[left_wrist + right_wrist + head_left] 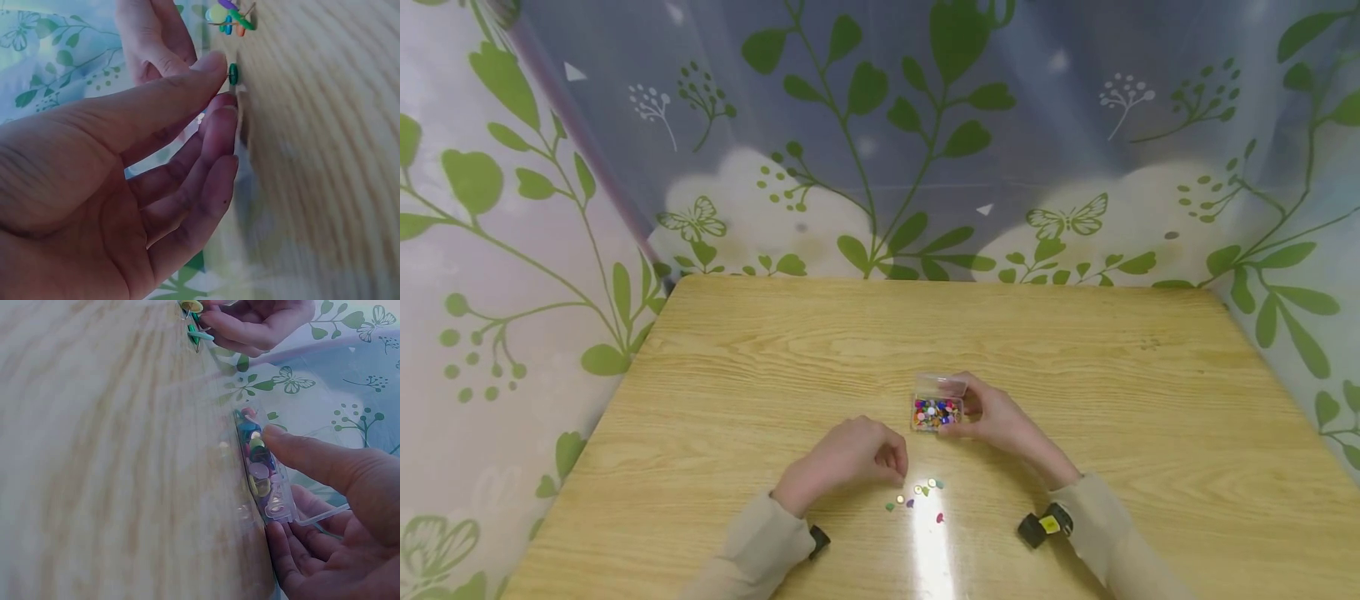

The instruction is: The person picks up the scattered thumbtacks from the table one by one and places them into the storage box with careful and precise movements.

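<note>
Colourful flat-headed thumbtacks fill a small clear plastic box (937,428), whose hinged lid (942,385) stands up at the back. My right hand (997,419) grips the box from its right side, with the thumb along the front edge and the fingers behind, as the right wrist view shows. Close over several loose thumbtacks on the table is my left hand (857,454), its fingers bent and pointing down. In the left wrist view its thumb tip is right beside a green thumbtack (233,74), and nothing shows between thumb and fingers.
The loose tacks lie scattered in front of the box, among them a pink one (940,518) nearest my body. They rest on a wooden table (737,350) with a bright glare streak. Leaf-patterned curtains (880,167) stand behind and at both sides.
</note>
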The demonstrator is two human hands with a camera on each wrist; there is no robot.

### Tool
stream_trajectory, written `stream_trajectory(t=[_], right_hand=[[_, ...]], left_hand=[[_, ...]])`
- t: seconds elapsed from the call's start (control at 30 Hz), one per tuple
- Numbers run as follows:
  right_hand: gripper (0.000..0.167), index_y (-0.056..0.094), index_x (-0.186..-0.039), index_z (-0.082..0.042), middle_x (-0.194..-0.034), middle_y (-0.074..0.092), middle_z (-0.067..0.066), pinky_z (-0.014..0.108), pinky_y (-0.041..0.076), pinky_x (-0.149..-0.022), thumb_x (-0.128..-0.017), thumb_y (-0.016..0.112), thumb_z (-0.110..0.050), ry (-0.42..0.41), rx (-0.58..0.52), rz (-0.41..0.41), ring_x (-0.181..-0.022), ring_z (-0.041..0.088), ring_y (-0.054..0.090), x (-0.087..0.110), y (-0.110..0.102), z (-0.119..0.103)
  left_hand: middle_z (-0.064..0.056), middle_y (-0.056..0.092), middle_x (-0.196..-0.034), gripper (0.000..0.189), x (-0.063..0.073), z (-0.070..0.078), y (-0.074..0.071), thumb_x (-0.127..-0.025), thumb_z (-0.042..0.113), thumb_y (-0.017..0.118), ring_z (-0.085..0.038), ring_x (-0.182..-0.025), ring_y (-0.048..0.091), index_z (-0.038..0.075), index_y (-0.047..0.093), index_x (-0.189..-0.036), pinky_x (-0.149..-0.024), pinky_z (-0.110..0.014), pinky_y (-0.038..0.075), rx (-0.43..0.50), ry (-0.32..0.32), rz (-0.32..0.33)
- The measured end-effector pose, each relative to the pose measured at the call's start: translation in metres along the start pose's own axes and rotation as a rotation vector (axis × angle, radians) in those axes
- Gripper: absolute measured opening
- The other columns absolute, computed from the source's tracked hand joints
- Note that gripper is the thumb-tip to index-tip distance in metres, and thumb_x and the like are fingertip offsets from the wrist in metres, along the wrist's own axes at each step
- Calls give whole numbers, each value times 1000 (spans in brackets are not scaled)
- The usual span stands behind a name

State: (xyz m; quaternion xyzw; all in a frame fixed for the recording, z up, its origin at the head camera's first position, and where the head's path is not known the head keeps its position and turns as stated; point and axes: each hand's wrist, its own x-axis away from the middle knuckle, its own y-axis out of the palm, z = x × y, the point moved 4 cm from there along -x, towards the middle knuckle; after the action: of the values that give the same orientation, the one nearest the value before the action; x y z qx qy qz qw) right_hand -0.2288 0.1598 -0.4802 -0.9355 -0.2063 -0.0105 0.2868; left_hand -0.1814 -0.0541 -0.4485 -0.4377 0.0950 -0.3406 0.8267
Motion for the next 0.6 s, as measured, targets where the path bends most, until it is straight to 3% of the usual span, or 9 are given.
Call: stream_trajectory(t=[0.17, 0.33, 0.6], right_hand=[[71, 53, -140, -14, -123, 67, 9, 46, 54, -95, -79, 88, -23, 2, 7, 4, -107, 25, 65, 0, 0, 1], [71, 53, -140, -15, -124, 66, 8, 46, 53, -95, -79, 88, -25, 7, 18, 7, -107, 25, 65, 0, 0, 1], [72, 53, -141, -14, -125, 66, 10, 46, 53, -95, -79, 88, -23, 4, 16, 8, -107, 26, 65, 0, 0, 1]], left_hand=[[13, 65, -75, 10, -1, -1, 1, -87, 13, 79, 1, -68, 54, 18, 73, -81, -68, -19, 48, -22, 7, 32], [7, 70, -79, 7, -2, -3, -2, -93, 14, 73, -2, -68, 59, 17, 71, -87, -67, -20, 50, -54, 7, 105], [0, 74, -88, 4, -3, -7, -8, -96, 15, 70, -11, -78, 68, 16, 68, -91, -72, -23, 55, -58, -40, 161]])
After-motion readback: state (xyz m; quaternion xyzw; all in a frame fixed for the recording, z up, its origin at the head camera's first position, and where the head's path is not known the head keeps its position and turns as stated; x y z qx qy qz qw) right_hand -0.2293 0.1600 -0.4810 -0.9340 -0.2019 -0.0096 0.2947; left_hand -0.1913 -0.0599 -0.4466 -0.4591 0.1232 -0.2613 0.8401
